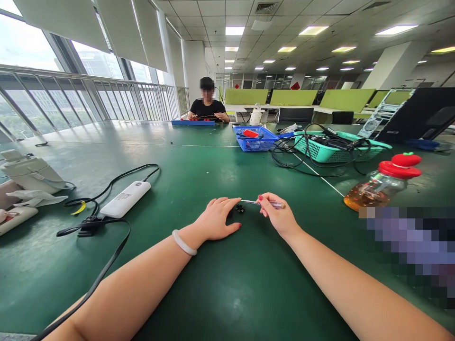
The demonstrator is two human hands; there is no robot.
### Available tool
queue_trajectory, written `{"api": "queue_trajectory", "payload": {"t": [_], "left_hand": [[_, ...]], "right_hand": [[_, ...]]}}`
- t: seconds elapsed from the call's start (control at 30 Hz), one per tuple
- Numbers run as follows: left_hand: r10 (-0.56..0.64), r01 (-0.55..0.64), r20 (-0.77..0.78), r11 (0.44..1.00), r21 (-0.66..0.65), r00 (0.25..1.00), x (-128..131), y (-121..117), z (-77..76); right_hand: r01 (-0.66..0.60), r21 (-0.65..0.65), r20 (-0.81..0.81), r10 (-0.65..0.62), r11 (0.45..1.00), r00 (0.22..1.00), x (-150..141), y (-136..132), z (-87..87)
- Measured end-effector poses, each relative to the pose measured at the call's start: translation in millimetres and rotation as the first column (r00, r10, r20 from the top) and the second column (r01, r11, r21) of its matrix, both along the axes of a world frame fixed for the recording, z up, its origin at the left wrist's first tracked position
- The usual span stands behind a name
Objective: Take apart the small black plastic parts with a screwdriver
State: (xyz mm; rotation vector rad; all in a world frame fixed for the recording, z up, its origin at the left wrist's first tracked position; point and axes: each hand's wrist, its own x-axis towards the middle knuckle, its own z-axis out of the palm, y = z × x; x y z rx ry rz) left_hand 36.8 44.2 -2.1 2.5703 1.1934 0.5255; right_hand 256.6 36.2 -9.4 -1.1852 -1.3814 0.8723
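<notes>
My right hand is closed around a small screwdriver with a clear purplish handle. Its thin metal shaft points left, and the tip ends at the index fingertip of my left hand; whether they touch I cannot tell. My left hand lies open, palm down on the green table, fingers stretched forward and thumb apart. Just below the shaft, between both hands, sits a small black part, too small to name. More of something dark shows beside the left hand, partly hidden by it. A pale bracelet circles my left wrist.
A white power bank with a black cable lies to the left. At right stands a jar with a red lid. Farther off are a blue basket and a teal basket with tangled cables. A person sits across the table.
</notes>
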Motion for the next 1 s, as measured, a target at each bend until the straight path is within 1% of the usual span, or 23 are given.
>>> {"api": "queue_trajectory", "payload": {"t": [0.1,0.13,0.2,0.3,0.4,0.5,0.57,0.63,0.7,1.0], "left_hand": [[-0.040,0.040,-0.017,0.999,-0.006,0.999,1,-1,2.1],[-0.043,0.042,-0.020,0.999,-0.009,0.999,1,-1,2.7],[-0.041,0.041,-0.020,0.999,-0.011,0.999,2,-1,3.2],[-0.018,0.018,-0.010,1.000,-0.006,1.000,4,0,1.9],[-0.011,0.011,-0.009,1.000,0.008,1.000,5,1,-0.5],[-0.033,0.033,-0.027,0.999,0.023,0.999,5,1,-1.8],[-0.048,0.050,-0.045,0.998,0.026,0.998,6,2,-1.7],[-0.054,0.056,-0.057,0.998,0.025,0.997,6,2,-1.3],[-0.046,0.048,-0.054,0.999,0.027,0.997,7,1,-1.0],[0.021,-0.021,-0.002,0.999,0.031,1.000,6,0,-2.5]], "right_hand": [[0.165,0.066,-0.044,-0.163,0.984,0.986,6,4,-1.8],[0.198,0.082,-0.053,-0.194,0.977,0.979,7,4,-2.0],[0.221,0.101,-0.055,-0.217,0.970,0.975,9,5,-2.1],[0.204,0.113,-0.048,-0.200,0.972,0.979,8,5,-3.4],[0.134,0.083,-0.068,-0.129,0.988,0.989,6,8,-7.7],[0.038,0.019,-0.196,-0.033,0.999,0.980,4,15,-11.8],[0.018,-0.010,-0.292,-0.020,1.000,0.956,3,18,-13.0],[0.024,-0.031,-0.346,-0.033,0.999,0.938,2,19,-13.2],[0.033,-0.053,-0.361,-0.050,0.998,0.931,1,20,-13.3],[0.132,-0.143,-0.332,-0.173,0.981,0.927,0,32,-15.2]]}}
